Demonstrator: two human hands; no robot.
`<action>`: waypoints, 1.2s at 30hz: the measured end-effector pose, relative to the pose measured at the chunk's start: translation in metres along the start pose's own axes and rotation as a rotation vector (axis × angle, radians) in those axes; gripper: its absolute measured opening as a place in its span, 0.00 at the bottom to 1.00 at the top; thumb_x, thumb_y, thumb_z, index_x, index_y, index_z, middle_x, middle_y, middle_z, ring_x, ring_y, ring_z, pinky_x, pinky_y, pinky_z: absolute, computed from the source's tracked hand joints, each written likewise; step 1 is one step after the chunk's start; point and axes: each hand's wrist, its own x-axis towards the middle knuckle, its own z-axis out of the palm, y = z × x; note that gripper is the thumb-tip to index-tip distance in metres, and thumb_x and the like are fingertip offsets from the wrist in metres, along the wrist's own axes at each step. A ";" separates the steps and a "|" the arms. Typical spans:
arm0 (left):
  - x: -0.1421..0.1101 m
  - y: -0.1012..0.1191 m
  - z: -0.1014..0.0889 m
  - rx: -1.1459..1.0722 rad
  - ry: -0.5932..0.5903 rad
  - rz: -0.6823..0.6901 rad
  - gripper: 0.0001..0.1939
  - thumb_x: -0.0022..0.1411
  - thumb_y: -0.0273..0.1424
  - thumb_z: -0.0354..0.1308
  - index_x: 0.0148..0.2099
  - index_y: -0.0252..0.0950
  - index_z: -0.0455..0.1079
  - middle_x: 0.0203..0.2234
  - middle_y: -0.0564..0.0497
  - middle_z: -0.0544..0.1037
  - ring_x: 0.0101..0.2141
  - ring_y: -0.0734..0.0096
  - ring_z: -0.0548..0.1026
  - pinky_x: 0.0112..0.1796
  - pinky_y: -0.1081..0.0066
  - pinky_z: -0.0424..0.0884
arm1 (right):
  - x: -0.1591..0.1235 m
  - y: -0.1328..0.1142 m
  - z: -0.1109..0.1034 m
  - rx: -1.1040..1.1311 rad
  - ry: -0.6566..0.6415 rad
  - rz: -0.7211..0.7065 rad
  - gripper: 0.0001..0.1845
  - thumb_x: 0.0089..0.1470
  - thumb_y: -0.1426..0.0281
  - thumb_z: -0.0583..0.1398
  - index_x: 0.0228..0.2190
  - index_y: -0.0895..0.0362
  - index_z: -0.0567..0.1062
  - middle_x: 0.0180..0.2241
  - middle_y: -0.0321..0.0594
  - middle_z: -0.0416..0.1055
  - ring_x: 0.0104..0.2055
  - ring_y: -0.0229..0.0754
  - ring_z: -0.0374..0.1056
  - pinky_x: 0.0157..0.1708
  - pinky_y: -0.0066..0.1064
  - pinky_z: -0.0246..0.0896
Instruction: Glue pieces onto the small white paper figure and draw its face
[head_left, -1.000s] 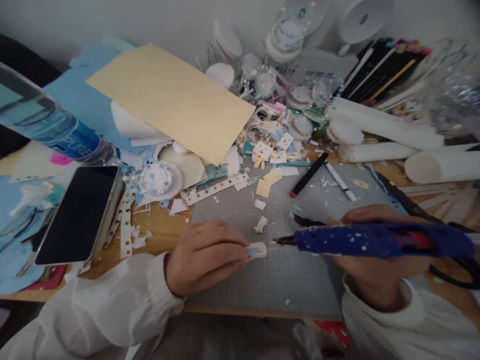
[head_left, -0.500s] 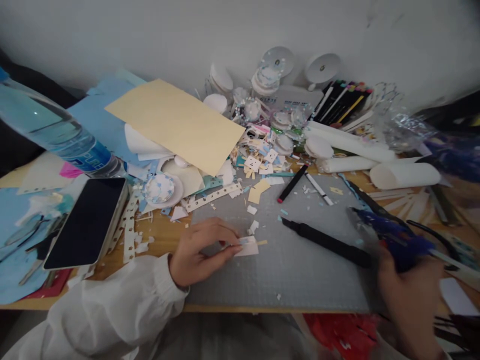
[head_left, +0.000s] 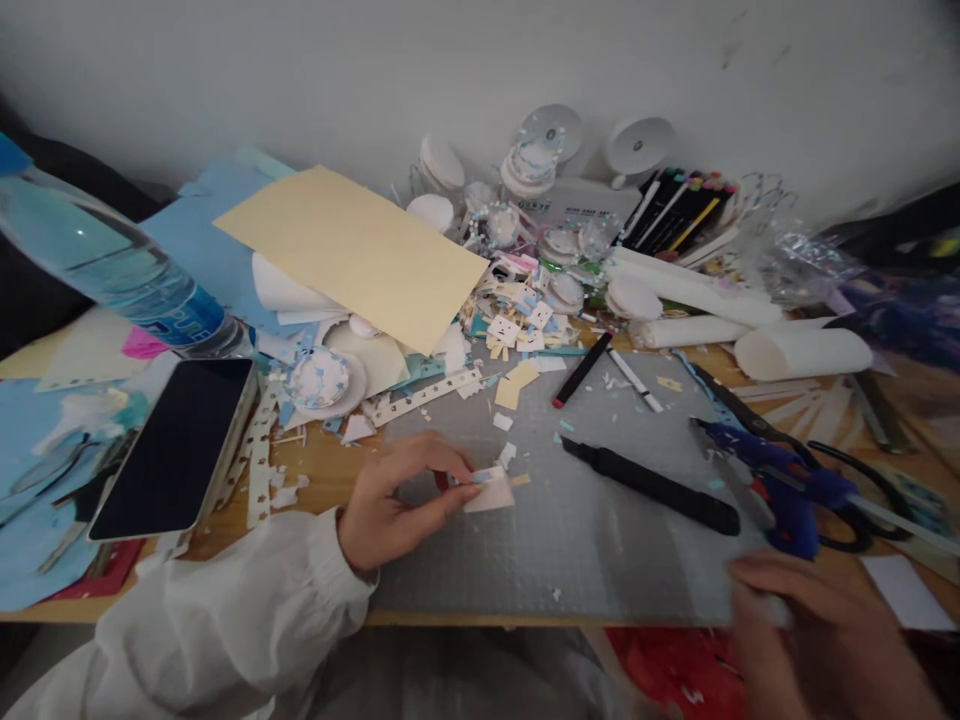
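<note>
My left hand (head_left: 401, 505) rests on the grey cutting mat (head_left: 600, 545) and pinches a small white and blue paper piece (head_left: 491, 490) with a thin stick end poking out to its right. My right hand (head_left: 814, 625) hovers blurred at the mat's front right corner, fingers stretched forward, nothing seen in it. The blue glue gun (head_left: 780, 480) lies on the table just beyond that hand, nozzle pointing left. A black craft knife (head_left: 652, 487) lies across the mat between the two hands.
A phone (head_left: 176, 445) lies at the left beside a tilted water bottle (head_left: 112, 270). A tan card sheet (head_left: 360, 250), paper scraps, white foam rolls (head_left: 802, 350), markers (head_left: 675, 205), two pens (head_left: 581, 370) and black-handled scissors (head_left: 862, 490) crowd the back and right.
The right hand has swung the glue gun away from the paper piece, set it down at the right and let go. The left hand has stayed on the paper piece.
</note>
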 end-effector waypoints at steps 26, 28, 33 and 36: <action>0.001 0.000 -0.001 0.094 -0.102 0.045 0.11 0.58 0.20 0.60 0.43 0.37 0.71 0.35 0.44 0.80 0.37 0.65 0.79 0.37 0.67 0.78 | 0.057 -0.053 0.112 0.802 -0.484 -0.323 0.15 0.54 0.82 0.58 0.40 0.53 0.69 0.40 0.40 0.72 0.42 0.39 0.70 0.40 0.32 0.69; 0.000 0.000 -0.001 0.093 -0.107 0.047 0.12 0.58 0.19 0.60 0.43 0.36 0.71 0.36 0.44 0.80 0.37 0.65 0.79 0.38 0.66 0.78 | 0.058 -0.054 0.112 0.781 -0.500 -0.333 0.13 0.54 0.82 0.57 0.39 0.53 0.69 0.39 0.40 0.72 0.41 0.39 0.71 0.39 0.32 0.69; -0.002 0.001 -0.001 0.114 -0.095 0.038 0.15 0.56 0.18 0.60 0.45 0.37 0.71 0.35 0.45 0.80 0.36 0.65 0.78 0.36 0.66 0.78 | 0.060 -0.054 0.111 0.717 -0.505 -0.358 0.12 0.55 0.81 0.56 0.37 0.52 0.69 0.39 0.40 0.73 0.40 0.39 0.71 0.37 0.31 0.70; 0.000 0.003 -0.001 0.140 -0.089 0.041 0.14 0.56 0.19 0.61 0.44 0.38 0.71 0.33 0.46 0.80 0.34 0.66 0.78 0.35 0.67 0.78 | 0.060 -0.053 0.111 0.675 -0.513 -0.376 0.12 0.55 0.80 0.56 0.37 0.51 0.69 0.39 0.40 0.73 0.40 0.39 0.72 0.37 0.32 0.70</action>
